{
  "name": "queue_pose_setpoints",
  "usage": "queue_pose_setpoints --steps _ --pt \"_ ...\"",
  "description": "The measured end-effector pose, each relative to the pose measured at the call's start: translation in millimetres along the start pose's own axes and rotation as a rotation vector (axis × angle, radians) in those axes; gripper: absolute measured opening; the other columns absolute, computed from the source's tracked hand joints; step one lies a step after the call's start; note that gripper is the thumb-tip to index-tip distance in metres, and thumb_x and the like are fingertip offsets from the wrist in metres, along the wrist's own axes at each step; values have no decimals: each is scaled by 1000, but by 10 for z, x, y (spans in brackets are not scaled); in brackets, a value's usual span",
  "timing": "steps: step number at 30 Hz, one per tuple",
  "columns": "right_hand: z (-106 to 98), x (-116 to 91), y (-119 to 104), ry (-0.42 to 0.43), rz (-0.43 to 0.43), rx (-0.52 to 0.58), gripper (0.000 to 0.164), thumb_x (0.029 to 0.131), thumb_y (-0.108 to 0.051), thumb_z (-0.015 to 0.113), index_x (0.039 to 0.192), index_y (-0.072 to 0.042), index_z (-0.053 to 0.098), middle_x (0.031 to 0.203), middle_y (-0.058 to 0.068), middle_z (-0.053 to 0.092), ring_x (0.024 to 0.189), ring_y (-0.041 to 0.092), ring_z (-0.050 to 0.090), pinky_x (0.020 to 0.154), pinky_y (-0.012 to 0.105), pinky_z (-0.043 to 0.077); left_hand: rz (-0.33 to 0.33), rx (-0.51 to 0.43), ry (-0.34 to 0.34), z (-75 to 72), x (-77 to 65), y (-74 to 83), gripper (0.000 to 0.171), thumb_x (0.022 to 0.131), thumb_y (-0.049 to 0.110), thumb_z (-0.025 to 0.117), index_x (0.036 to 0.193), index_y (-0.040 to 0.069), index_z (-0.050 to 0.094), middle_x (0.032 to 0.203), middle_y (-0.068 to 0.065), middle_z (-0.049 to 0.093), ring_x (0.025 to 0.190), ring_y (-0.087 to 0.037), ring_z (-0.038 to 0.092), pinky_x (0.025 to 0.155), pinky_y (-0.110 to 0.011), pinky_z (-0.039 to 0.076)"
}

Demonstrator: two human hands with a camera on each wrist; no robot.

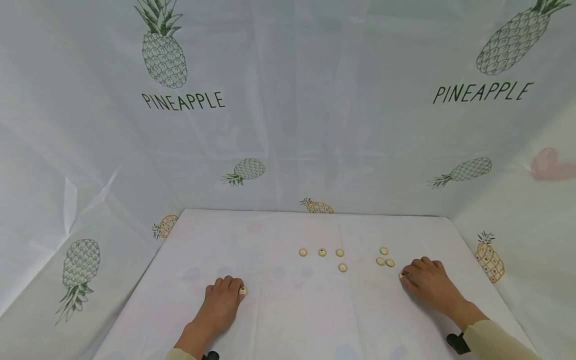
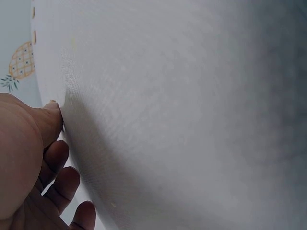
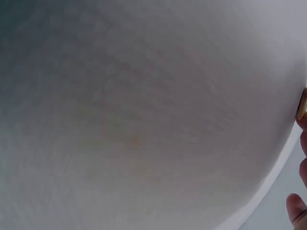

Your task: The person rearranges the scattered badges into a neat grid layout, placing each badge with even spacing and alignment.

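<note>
On the left of the white table my left hand (image 1: 220,306) pinches a small round yellowish disc (image 1: 243,290) at its thumb and forefinger. That disc is mostly hidden in the left wrist view, where the thumb (image 2: 50,117) comes down to the cloth and the other fingers are bent. Over on the right, my right hand (image 1: 431,285) holds a similar disc (image 1: 402,275) by its edge, low on the cloth. The right wrist view catches this disc's rim (image 3: 302,104) at the fingertips. Nearest to the right hand lies a trio of loose discs (image 1: 389,263).
Mid-table, a row of three discs (image 1: 322,252) lies with one more disc (image 1: 343,268) in front of its right end. Behind the table (image 1: 288,320) hangs a pale sheet (image 1: 306,125) printed with pineapples, and it also rises along both sides.
</note>
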State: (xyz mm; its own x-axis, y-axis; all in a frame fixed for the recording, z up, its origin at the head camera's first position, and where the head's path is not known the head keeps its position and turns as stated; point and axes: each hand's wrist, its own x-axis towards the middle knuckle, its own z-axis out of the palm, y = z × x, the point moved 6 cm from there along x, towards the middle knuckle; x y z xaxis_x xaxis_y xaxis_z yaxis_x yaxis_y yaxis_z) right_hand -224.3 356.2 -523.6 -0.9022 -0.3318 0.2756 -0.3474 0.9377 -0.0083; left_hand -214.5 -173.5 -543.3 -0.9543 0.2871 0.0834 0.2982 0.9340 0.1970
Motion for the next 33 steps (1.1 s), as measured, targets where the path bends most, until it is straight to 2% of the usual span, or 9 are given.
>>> queue_pose_setpoints --steps 6,21,33 --pt "-37 -3 -46 28 -45 -14 12 91 -24 81 101 -20 77 98 -5 69 92 19 56 83 52 42 2 -12 -5 -17 -4 17 21 99 23 75 112 13 61 102 1 57 92 -18 49 80 -45 43" --pt "0 31 -5 -43 21 37 13 89 -22 84 100 -20 77 100 -5 69 94 19 54 84 51 41 2 -4 11 -19 -9 10 21 99 23 75 112 14 61 101 2 56 92 -18 49 79 -44 42" --pt "14 52 -4 -31 39 63 13 85 -24 87 93 -21 76 92 -9 66 90 17 54 83 52 41 9 -6 23 -14 -3 -1 19 100 22 74 111 14 60 102 1 55 92 -18 48 80 -46 43"
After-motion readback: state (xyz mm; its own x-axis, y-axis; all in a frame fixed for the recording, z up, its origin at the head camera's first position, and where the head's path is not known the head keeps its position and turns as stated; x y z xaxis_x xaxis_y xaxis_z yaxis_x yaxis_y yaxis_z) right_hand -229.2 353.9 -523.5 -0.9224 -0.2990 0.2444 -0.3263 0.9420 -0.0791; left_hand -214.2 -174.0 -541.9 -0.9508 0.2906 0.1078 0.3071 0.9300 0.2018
